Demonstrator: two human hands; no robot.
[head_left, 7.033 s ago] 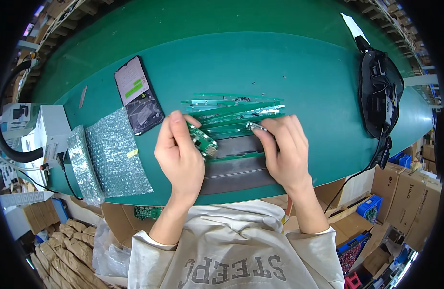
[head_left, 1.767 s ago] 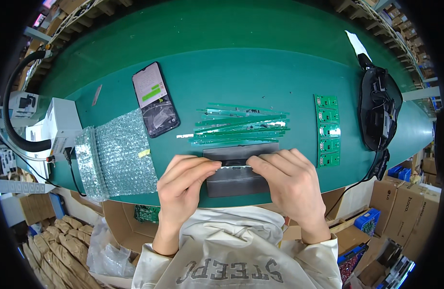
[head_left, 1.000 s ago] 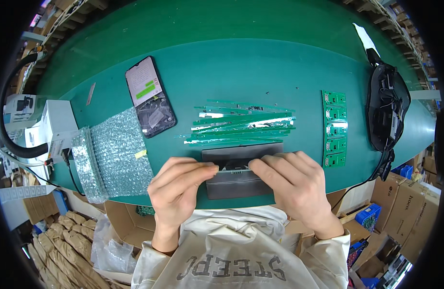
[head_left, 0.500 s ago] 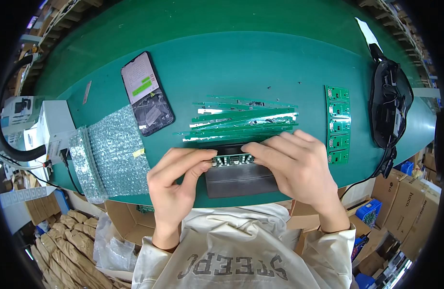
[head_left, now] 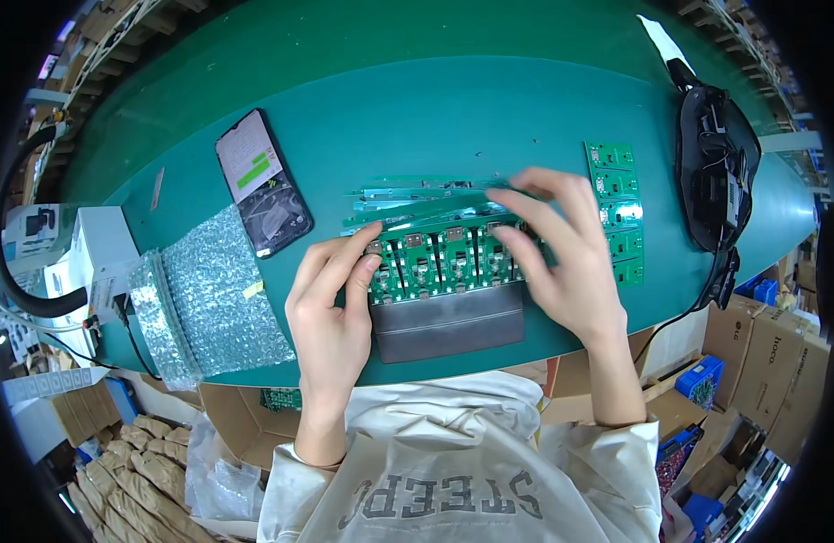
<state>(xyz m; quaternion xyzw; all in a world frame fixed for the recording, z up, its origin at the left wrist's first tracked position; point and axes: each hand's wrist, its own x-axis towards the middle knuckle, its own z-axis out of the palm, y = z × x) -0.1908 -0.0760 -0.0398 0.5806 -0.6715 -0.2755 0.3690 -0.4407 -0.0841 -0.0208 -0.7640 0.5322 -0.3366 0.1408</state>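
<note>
A green circuit board panel (head_left: 440, 261), a row of several joined boards with metal connectors, lies tilted over a dark grey block (head_left: 449, 326). My left hand (head_left: 331, 303) pinches the panel's left end between thumb and fingers. At the panel's right end, my right hand (head_left: 571, 258) has its thumb and index finger apart, slightly blurred; I see nothing gripped in it. Its index fingertip is beside a green strip at the right end of the pile of narrow green board strips (head_left: 408, 192). That pile lies just beyond the panel.
Another green board panel (head_left: 614, 213) lies to the right, near a black pouch-like item (head_left: 718, 172) with a cable. On the left are a phone (head_left: 265, 185), bubble wrap (head_left: 213, 299) and a white box (head_left: 109, 244). An open carton (head_left: 236, 421) stands below the table edge.
The panel has turned from edge-on to show its face. My right hand has lifted from the panel and opened, its fingers now over the strips. My left hand still grips the left end.
</note>
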